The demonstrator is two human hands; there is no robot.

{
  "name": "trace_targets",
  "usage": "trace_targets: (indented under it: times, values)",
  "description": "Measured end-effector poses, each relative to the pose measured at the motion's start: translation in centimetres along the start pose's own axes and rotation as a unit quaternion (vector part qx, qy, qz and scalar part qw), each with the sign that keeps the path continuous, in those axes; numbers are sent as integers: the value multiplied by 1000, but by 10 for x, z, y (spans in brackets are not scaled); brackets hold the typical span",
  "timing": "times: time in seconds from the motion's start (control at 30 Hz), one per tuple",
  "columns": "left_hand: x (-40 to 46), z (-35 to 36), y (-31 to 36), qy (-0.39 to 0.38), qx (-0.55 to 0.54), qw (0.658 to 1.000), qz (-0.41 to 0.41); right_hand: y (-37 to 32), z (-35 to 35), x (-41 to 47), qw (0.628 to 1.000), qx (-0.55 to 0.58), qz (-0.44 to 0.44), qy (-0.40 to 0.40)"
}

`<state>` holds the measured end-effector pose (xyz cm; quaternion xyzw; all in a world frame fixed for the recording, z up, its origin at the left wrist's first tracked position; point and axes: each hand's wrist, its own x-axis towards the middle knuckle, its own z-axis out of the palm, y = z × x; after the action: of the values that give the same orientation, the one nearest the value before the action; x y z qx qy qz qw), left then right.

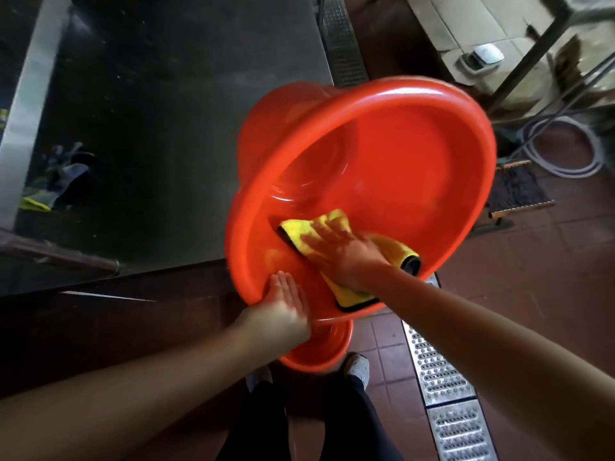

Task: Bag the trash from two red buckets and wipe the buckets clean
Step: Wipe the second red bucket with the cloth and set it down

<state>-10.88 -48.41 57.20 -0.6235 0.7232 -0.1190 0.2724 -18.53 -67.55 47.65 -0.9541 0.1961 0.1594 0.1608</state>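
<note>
A red bucket (382, 181) is held up, tilted with its open mouth toward the camera, over the near right corner of a dark metal surface (166, 128) and the tiled floor (532, 294) beside it. Its far side is close over the surface near that corner; whether it touches there cannot be told. The left hand (283, 307) holds the bucket at the near rim, palm against the outer wall and fingers laid straight over the rim onto the inside. The right hand (342, 251) lies flat inside the bucket with fingers spread, pressing a yellow cloth (299, 229) against the near inner wall. The cloth has a dark edging and drapes over the near rim below the wrist; another fold of it shows at the rim to the right of the hand. The hand and cloth are blurred.

A second red bucket (319, 351) sits lower, just under the first one's near rim, in front of the person's feet; only part of it shows. Two light shoes (359, 367) and dark trouser legs stand on the floor. A metal drain grate (439, 377) runs along the floor to the right. Beyond the bucket to the right lie coiled hoses (565, 151) and a small slatted stool (519, 191).
</note>
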Motion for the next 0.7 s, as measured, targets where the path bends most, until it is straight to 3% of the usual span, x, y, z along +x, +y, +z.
trace_targets:
  times: [0.07,0.13,0.3,0.43,0.7]
  values:
    - [1,-4,-2,6,9,1000,8,13,-10,-5,995,-54,81,18]
    - [3,-8,-3,1,11,1000,9,-1,-13,-11,988,-32,142,42]
    - [-4,-9,-16,0,0,1000,16,-48,-9,-53,994,89,63,17]
    - [-6,-17,-26,18,-2,1000,20,-46,-26,-81,996,16,71,47]
    - [-8,-12,-37,36,-22,998,37,-54,-42,-51,996,1,85,-8]
